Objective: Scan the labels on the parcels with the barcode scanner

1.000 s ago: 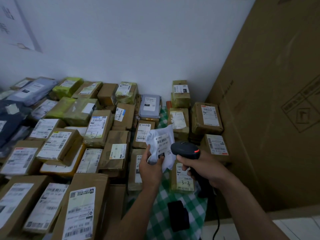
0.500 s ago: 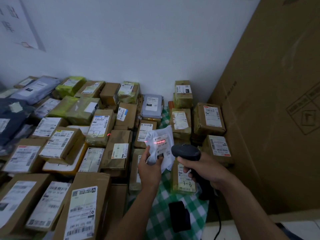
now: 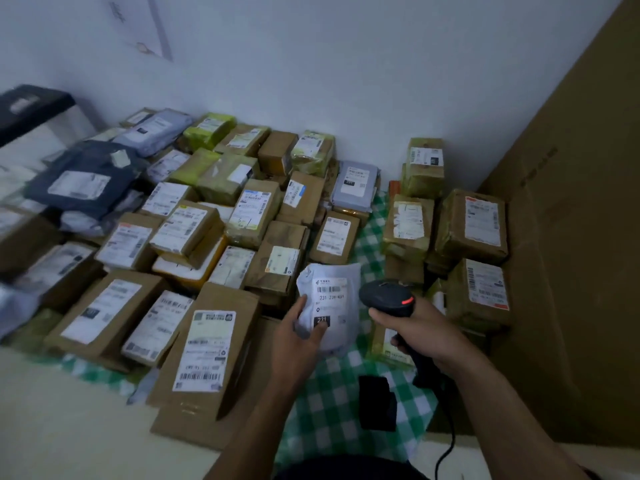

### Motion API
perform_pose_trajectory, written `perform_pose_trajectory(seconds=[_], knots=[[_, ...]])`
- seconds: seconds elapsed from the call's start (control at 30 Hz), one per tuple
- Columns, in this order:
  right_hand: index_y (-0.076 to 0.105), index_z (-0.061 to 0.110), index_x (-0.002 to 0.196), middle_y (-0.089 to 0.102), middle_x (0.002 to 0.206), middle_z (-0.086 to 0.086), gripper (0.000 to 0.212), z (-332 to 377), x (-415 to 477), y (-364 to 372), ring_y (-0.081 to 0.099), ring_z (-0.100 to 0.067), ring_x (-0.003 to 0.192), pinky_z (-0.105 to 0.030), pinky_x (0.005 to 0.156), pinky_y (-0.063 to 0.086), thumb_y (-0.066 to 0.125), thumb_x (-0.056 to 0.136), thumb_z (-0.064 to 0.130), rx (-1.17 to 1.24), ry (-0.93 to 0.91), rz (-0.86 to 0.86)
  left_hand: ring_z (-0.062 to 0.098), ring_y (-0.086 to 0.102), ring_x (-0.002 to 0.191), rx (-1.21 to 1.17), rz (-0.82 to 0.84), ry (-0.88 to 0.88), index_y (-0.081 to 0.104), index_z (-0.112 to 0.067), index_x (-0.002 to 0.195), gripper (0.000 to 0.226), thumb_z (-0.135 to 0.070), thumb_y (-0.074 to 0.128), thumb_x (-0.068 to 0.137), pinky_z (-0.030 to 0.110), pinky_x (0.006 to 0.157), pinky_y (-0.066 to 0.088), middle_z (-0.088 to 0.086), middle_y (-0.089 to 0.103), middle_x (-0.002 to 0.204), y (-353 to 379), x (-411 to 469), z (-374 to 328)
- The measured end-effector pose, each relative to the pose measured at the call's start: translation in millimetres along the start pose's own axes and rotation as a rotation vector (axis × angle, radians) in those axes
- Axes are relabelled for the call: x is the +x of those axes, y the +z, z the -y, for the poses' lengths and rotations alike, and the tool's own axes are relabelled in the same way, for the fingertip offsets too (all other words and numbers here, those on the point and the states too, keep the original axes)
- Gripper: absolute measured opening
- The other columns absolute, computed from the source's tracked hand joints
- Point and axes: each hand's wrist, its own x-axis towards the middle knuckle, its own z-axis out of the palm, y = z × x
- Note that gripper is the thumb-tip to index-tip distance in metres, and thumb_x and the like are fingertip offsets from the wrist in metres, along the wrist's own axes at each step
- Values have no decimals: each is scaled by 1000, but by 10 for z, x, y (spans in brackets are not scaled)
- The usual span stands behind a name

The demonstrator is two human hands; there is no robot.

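My left hand (image 3: pixel 296 336) grips a small white poly-bag parcel (image 3: pixel 337 299) by its lower left edge, thumb on the label, which faces up and reads 231. My right hand (image 3: pixel 414 332) holds the black barcode scanner (image 3: pixel 386 296) by its handle just right of the parcel, its head pointing left at the label. No red scan line shows on the label. Many labelled brown and green parcels (image 3: pixel 256 211) cover the floor ahead and to the left.
A green checked cloth (image 3: pixel 332 389) lies under my hands, with a flat black object (image 3: pixel 377 401) on it. A tall cardboard box (image 3: pixel 571 237) stands close on the right. More parcels (image 3: pixel 471 220) are stacked beside it. The scanner cable (image 3: pixel 446 452) trails toward me.
The red scan line seen on the label half a second ago is gone. My view has swung left and down; both hands sit lower over the cloth with the parcel still held.
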Motion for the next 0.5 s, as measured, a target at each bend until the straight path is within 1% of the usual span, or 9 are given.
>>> perform_pose_trajectory(seconds=[0.03, 0.1, 0.17, 0.23, 0.27, 0.3, 0.37, 0.4, 0.5], knots=[[69, 39, 112, 78, 91, -10, 27, -36, 19, 33, 66, -17, 63, -35, 63, 53, 81, 89, 36, -29, -4, 6, 13, 55, 124, 56, 12, -21, 47, -24, 153, 69, -28, 78, 91, 42, 99, 57, -5, 55, 142, -60, -81, 53], [70, 39, 110, 78, 84, 1, 27, -107, 42, 88, 67, -15, 62, -35, 64, 55, 83, 87, 38, -90, -14, 22, 15, 51, 131, 163, 35, -51, 46, -24, 153, 67, -31, 76, 93, 40, 103, 54, -3, 51, 147, -151, -268, 181], [70, 38, 112, 78, 85, 4, 30, -180, 63, 128, 69, -15, 63, -33, 62, 56, 84, 85, 40, -131, -17, 46, 13, 48, 130, 219, 58, -92, 45, -22, 154, 64, -31, 72, 96, 36, 102, 53, -2, 48, 149, -210, -459, 308], [69, 40, 108, 78, 82, -2, 26, -239, 64, 167, 68, -14, 61, -32, 60, 54, 83, 86, 41, -169, -18, 95, 8, 48, 125, 260, 81, -139, 45, -21, 152, 60, -29, 69, 99, 20, 97, 51, -5, 49, 145, -234, -642, 450], [69, 41, 106, 77, 78, -2, 23, -260, 58, 185, 66, -13, 58, -33, 60, 52, 82, 87, 40, -187, -24, 124, 7, 50, 125, 299, 90, -153, 47, -21, 150, 57, -29, 69, 99, 13, 93, 48, -7, 50, 143, -226, -714, 542], [68, 42, 104, 74, 71, 1, 21, -281, 54, 203, 64, -11, 55, -32, 60, 50, 82, 88, 40, -201, -30, 147, 9, 52, 128, 338, 105, -162, 48, -21, 150, 56, -29, 70, 98, 13, 94, 46, -6, 52, 144, -205, -774, 627], [68, 39, 103, 68, 58, 10, 20, -299, 33, 229, 60, -7, 49, -28, 59, 47, 81, 88, 37, -229, -25, 182, 16, 53, 133, 368, 144, -193, 48, -23, 150, 55, -28, 68, 99, 25, 103, 47, 0, 55, 148, -132, -861, 761], [69, 37, 104, 65, 55, 13, 20, -298, 22, 238, 59, -6, 48, -27, 58, 46, 81, 89, 37, -250, -19, 193, 18, 52, 134, 384, 153, -205, 47, -23, 150, 53, -27, 65, 101, 27, 104, 45, 2, 54, 150, -89, -890, 804], [70, 33, 102, 63, 52, 11, 19, -319, 28, 262, 58, -7, 48, -27, 58, 46, 81, 88, 38, -282, -25, 201, 19, 46, 139, 462, 154, -173, 44, -26, 153, 49, -23, 56, 105, 22, 105, 40, 2, 46, 156, 6, -908, 942]])
